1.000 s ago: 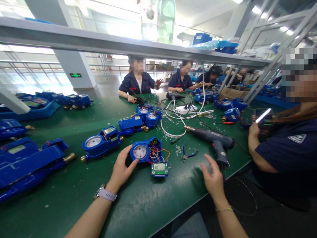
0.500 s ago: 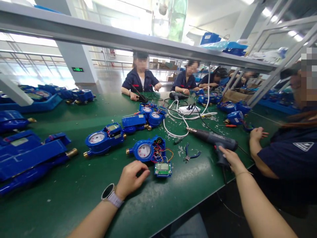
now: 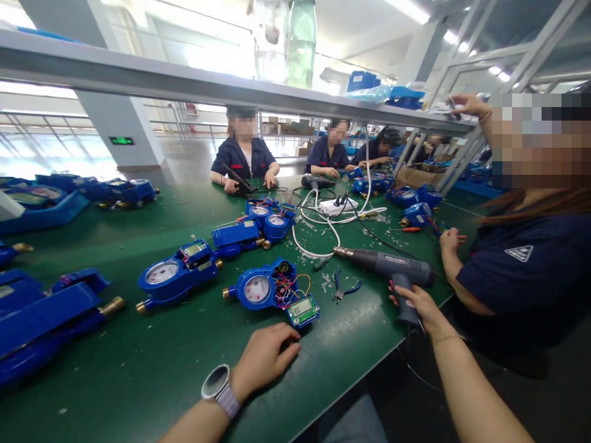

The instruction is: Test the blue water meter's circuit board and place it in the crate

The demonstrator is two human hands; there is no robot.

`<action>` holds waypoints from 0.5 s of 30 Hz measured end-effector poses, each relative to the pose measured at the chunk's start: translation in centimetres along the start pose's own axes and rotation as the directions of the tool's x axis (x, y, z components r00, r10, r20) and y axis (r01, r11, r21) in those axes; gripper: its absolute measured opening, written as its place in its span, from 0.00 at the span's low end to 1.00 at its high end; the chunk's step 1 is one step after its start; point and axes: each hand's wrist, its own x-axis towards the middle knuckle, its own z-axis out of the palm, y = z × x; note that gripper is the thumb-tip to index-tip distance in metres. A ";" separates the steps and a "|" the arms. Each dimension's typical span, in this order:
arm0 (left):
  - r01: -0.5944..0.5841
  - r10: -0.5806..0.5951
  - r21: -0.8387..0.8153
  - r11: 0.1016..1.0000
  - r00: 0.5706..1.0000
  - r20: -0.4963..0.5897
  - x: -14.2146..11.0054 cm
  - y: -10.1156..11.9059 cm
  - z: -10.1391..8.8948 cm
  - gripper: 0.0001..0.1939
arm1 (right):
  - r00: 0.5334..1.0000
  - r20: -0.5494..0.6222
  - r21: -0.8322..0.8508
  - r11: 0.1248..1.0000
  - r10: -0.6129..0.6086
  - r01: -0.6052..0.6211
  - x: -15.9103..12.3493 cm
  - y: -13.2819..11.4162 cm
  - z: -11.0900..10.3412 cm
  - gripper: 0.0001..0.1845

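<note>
An opened blue water meter (image 3: 261, 287) lies on the green bench with loose coloured wires and a small green display board (image 3: 302, 309) hanging off its right side. My left hand (image 3: 264, 357), a watch on its wrist, rests loosely curled on the bench just in front of the display board and holds nothing. My right hand (image 3: 414, 303) is wrapped round the grip of a grey heat gun (image 3: 388, 267), whose nozzle points left over the bench. Small blue-handled pliers (image 3: 345, 287) lie between the meter and the heat gun.
More blue water meters (image 3: 178, 272) lie to the left and behind, with blue cover parts (image 3: 41, 314) at far left. A white power strip (image 3: 338, 206) with cables sits mid-bench. A person in a navy shirt (image 3: 521, 271) sits close on my right; other people work across the bench.
My left hand came off the opened meter and settled curled on the bench in front of it. My right hand reached to the heat gun and closed on its grip, lifting it slightly.
</note>
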 end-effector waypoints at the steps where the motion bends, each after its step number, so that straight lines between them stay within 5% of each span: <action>1: -0.008 0.008 -0.005 1.000 1.000 0.010 0.0 -0.1 0.1 0.07 | 1.000 0.000 0.024 1.000 -0.020 0.020 -0.5 0.3 0.1 0.08; 7: -0.059 0.058 -0.065 0.996 0.998 -0.007 -0.3 -0.8 -0.3 0.05 | 0.996 -0.013 0.143 0.985 -0.093 0.094 -4.9 1.6 0.9 0.28; 15: -0.032 0.014 -0.117 0.993 0.988 -0.157 -0.4 -1.2 -0.7 0.09 | 0.999 0.034 0.219 0.975 -0.039 0.031 -13.7 0.0 -0.5 0.31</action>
